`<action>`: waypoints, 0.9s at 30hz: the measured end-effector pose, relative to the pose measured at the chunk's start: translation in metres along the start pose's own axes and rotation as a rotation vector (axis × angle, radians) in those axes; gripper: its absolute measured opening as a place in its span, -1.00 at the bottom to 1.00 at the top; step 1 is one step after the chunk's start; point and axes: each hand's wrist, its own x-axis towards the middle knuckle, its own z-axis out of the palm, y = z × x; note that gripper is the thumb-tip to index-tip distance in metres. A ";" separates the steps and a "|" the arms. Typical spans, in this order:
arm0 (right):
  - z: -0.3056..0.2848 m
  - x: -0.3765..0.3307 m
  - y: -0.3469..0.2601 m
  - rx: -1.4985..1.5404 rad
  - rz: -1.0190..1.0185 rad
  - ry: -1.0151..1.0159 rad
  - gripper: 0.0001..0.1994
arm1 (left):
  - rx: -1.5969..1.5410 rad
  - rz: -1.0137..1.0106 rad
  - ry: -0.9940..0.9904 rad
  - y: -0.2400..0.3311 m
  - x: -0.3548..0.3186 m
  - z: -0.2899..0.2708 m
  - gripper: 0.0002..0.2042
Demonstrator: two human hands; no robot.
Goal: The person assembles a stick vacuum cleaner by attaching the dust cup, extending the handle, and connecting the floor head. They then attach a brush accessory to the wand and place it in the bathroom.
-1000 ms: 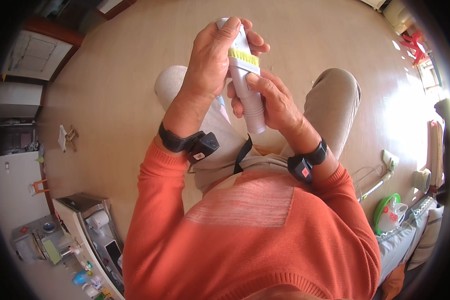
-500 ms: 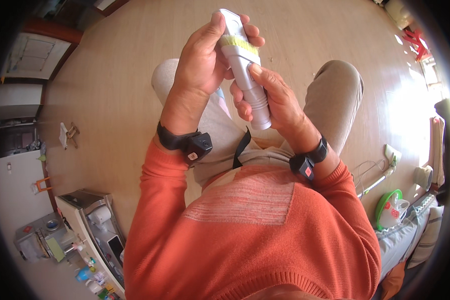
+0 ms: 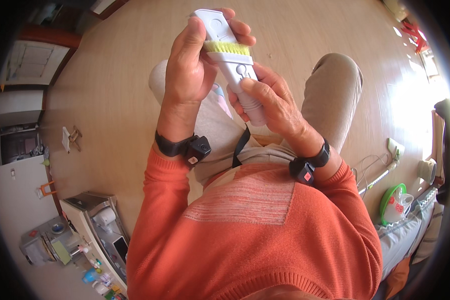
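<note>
Between my two hands is a white vacuum-cleaner brush nozzle [image 3: 229, 59] with a band of yellow-green bristles [image 3: 228, 48] across its middle. It is tilted, with its ribbed round neck toward my body. My left hand [image 3: 189, 70] closes around the wide far end, its thumb along the left edge and fingertips showing past the right side. My right hand [image 3: 277, 97] grips the lower part near the neck, its thumb pressed on the face just below a round raised button [image 3: 243, 69]. The right fingers wrap behind and are partly hidden.
My knees [image 3: 336, 82] are spread below the hands, over a wooden floor [image 3: 110, 100]. At right lie a white-and-green floor-cleaner head with its tube [image 3: 395, 150] and a green-rimmed basin [image 3: 389, 205]. A cluttered shelf unit [image 3: 92, 220] stands at lower left.
The nozzle has turned about its length, bringing its face with the round button into view. Both hands have shifted slightly left with it, and my right thumb has moved onto that face.
</note>
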 end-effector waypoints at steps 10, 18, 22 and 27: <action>-0.002 0.001 0.000 0.031 0.042 -0.043 -0.61 | 0.070 0.019 -0.015 0.004 -0.002 0.007 -0.42; 0.002 -0.002 0.006 0.192 -0.042 -0.027 -0.60 | 0.024 0.009 -0.019 0.001 -0.001 0.009 -0.40; -0.003 0.000 0.006 0.222 -0.042 -0.042 -0.60 | 0.118 0.017 -0.007 0.003 -0.002 0.010 -0.39; -0.009 0.002 0.005 0.174 -0.049 -0.061 -0.59 | 0.183 0.017 -0.048 0.005 -0.001 0.017 -0.40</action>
